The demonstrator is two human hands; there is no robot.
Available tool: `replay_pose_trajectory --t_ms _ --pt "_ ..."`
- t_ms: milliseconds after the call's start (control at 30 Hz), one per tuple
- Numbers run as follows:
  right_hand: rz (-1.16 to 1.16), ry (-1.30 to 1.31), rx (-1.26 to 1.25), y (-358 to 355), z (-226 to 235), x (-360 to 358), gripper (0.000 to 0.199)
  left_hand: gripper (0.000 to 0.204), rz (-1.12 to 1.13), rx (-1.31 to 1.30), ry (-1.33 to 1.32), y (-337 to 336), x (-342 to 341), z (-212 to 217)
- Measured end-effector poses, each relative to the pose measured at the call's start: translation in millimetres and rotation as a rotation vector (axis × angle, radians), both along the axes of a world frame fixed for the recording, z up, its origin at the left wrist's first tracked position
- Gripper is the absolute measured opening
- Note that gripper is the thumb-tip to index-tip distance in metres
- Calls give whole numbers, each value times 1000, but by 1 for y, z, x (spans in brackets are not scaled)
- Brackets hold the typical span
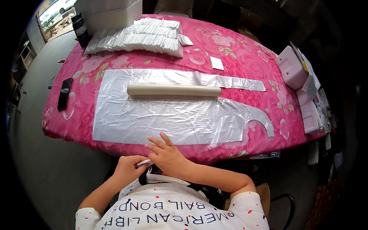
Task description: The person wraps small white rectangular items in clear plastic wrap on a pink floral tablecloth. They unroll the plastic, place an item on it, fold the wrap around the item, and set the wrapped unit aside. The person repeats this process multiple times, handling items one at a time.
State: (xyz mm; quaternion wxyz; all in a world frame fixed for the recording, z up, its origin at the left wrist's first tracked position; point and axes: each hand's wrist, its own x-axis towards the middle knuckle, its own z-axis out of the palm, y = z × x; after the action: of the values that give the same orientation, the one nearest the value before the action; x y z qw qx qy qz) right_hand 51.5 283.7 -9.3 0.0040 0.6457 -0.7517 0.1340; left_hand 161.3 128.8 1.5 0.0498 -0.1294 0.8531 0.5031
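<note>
My left hand [129,167] is closed on a small flat white folded packet [145,162], held low in front of my body at the table's near edge. Just to its right is my right hand [167,156], fingers spread apart, its thumb side close to the packet; whether it touches it I cannot tell. Beyond both hands, thin translucent plastic sheeting [165,122] lies flat and wrinkled on the table, with a curved cutout at its right end. Across the sheeting rests a long cream-coloured roller or tube [174,91], lying sideways.
A pink floral cloth [241,57] covers the table. Rows of white folded packets [142,38] lie at the far left, beside a white foam box [109,15] and a black bottle [79,30]. A single white packet [216,63], a phone [64,94] and right-edge foam boxes [293,68] surround the sheeting.
</note>
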Motion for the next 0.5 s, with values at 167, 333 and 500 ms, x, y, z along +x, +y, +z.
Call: replay_pose_trajectory --t_ms 167,333,500 --pt "-290 -406 -260 23 15 -89 6 36 91 37 181 -20 -9 -3" --pt "-731 -910 -752 49 -3 -262 15 33 143 91 199 -38 -28 -10" --pt "-1247 -363 -593 84 -26 -404 29 32 99 -138 256 -63 -74 -16"
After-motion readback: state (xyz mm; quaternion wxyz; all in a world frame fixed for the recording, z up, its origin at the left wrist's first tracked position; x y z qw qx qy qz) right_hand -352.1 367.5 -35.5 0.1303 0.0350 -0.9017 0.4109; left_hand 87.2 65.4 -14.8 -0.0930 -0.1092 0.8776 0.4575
